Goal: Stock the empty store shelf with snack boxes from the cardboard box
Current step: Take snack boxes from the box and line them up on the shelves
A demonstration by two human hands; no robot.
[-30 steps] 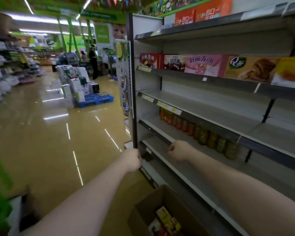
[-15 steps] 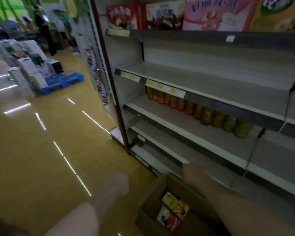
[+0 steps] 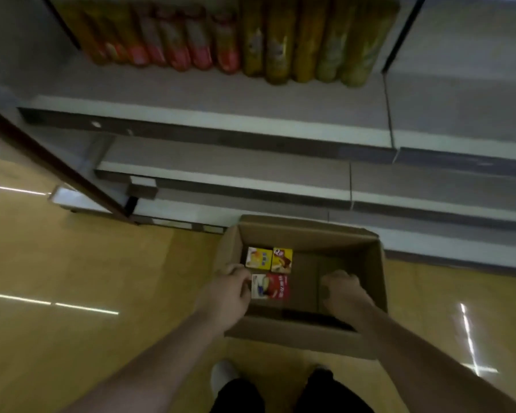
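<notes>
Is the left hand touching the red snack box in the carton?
Cannot tell. In the head view, left hand fingers meet the red snack box edge, but blur hides actual contact.

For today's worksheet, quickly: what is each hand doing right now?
Left hand: fingers curled against the red snack box in the cardboard box; a grip cannot be told.
Right hand: curled inside, apparently holding nothing.

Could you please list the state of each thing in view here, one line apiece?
Cardboard box: open, on the floor by the shelves, mostly empty.
Red snack box: inside, end up.
Two yellow snack boxes: inside, side by side behind the red one.
Left hand: inside the box, fingers curled at the red box's edge; grip unclear.
Right hand: fingers curled, inside the box, holding nothing.
Lower shelf: bare.
Snack canisters: lined up on the upper shelf.
</notes>
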